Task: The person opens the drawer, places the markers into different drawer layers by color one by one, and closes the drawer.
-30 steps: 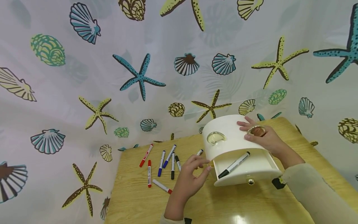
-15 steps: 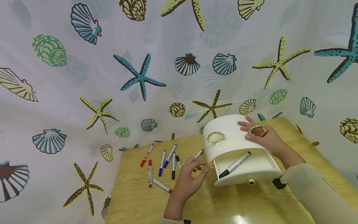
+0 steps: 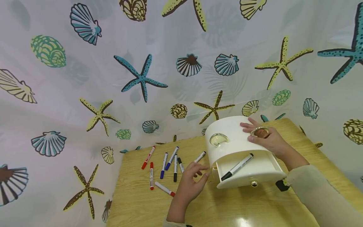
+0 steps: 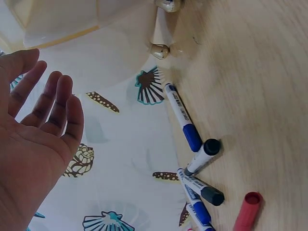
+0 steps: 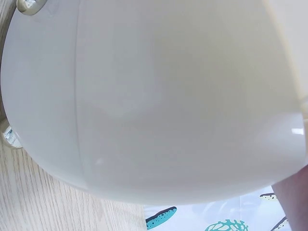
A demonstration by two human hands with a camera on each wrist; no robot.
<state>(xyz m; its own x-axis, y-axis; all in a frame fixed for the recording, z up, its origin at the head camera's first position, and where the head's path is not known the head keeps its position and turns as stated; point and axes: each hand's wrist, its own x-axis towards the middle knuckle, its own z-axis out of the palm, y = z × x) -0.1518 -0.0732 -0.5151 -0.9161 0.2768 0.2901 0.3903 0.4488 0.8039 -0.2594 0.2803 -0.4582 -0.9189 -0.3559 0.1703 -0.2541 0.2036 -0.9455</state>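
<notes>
A white curved-top box (image 3: 231, 126) stands on the table with its front drawer (image 3: 263, 176) pulled out. Inside the drawer, a black-capped marker (image 3: 237, 166) lies slantwise. My right hand (image 3: 267, 137) rests on the right of the box's top, fingers spread, beside a gold ring-shaped fitting (image 3: 260, 132); a matching fitting (image 3: 219, 139) is at left. My left hand (image 3: 194, 181) hovers by the box's left front corner, fingers loosely bent and holding nothing. In the left wrist view, its palm and fingers (image 4: 62, 108) show relaxed. The box's smooth wall (image 5: 168, 106) fills most of the right wrist view.
Several red, blue and black markers lie left of the box, including a red-capped marker (image 3: 164, 189) near my left wrist and another marker (image 3: 200, 156) close to the box. The wooden table (image 3: 136, 205) ends at a shell-and-starfish curtain (image 3: 158, 119) behind and at left.
My left hand has drawn slightly left and down, away from the box's edge, uncovering more of the marker behind it. My right hand, the box and drawer stay put.
</notes>
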